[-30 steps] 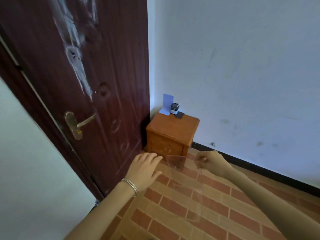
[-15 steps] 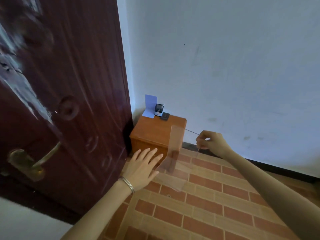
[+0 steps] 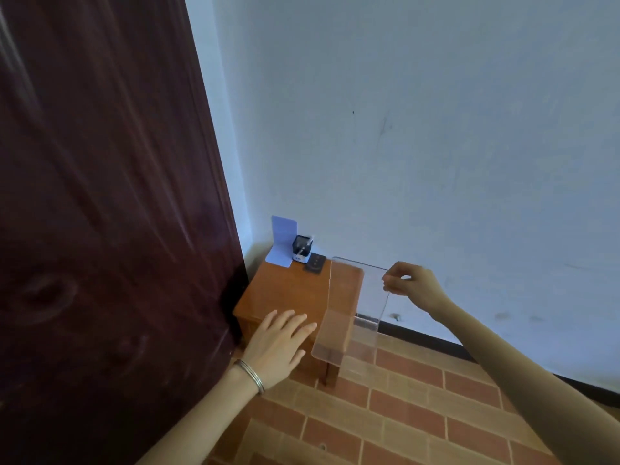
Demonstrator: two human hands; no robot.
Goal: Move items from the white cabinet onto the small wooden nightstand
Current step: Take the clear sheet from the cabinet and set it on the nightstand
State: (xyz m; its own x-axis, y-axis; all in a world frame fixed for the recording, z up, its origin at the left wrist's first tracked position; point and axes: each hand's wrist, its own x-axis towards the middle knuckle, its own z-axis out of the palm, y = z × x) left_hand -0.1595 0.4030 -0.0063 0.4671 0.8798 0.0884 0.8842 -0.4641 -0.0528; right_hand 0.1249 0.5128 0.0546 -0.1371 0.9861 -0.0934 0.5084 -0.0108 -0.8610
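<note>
Mid-delivery imo: right hand (image 3: pixel 411 285) pinches the clear bent acrylic sheet (image 3: pixel 352 297), left hand (image 3: pixel 280 344) spread flat and empty, next it needs setting on the small wooden nightstand (image 3: pixel 292 290).

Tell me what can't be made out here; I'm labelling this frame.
White cabinet: outside the head view.
Nightstand front: partly behind the left hand and the right hand's clear stand.
Small dark box on it: too small to identify.
Door: motion-blurred, cut by left edge.

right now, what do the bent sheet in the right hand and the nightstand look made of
The bent sheet: clear glossy plastic, probably acrylic; the nightstand and floor show through it. The nightstand: orange-brown wood or veneer, smooth satin finish.
</note>
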